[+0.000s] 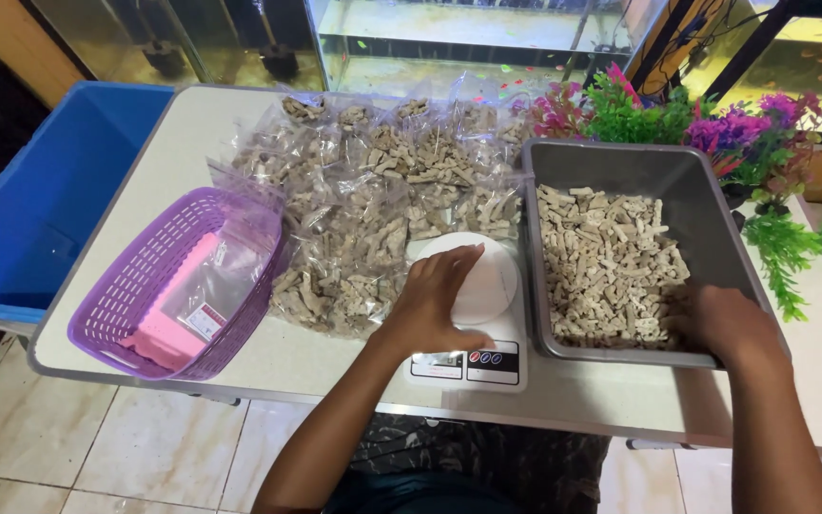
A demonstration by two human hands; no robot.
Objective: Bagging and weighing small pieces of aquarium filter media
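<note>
At the far left stands a blue bin (40, 205), set beside the white tabletop (335, 366) and lower than it. On the near-left part of the tabletop lies a purple plastic basket (135, 276) with slotted walls; inside it are clear empty bags and a pink flat piece (178, 309).

To the right of the basket, spreading toward the far edge, sits a heap of clear bags filled with pale ceramic pieces (382, 205). The nearest of these bags touches the left side of a white kitchen scale (487, 328) with a round weighing plate.

The left hand (435, 305) rests on the scale, palm down, fingers spread loosely over the left part of the round plate, thumb toward the small display at the near edge. It grips nothing; it only lies on the plate. The filled bags are just to its left.

Just right of the scale stands a grey rectangular tray (706, 219), its wall touching or nearly touching the scale. It holds loose ceramic pieces (606, 262), piled mostly in its left and near part, the far right of its floor bare.

The right hand (730, 324) reaches into the tray's near-right corner, knuckles up, fingers curled down among the pieces. Whether it has closed on any cannot be told, since the fingertips are hidden.

Beyond the tray, at the far right, are artificial plants (715, 128) in green, pink and purple, and behind everything glass fish tanks (449, 38).
</note>
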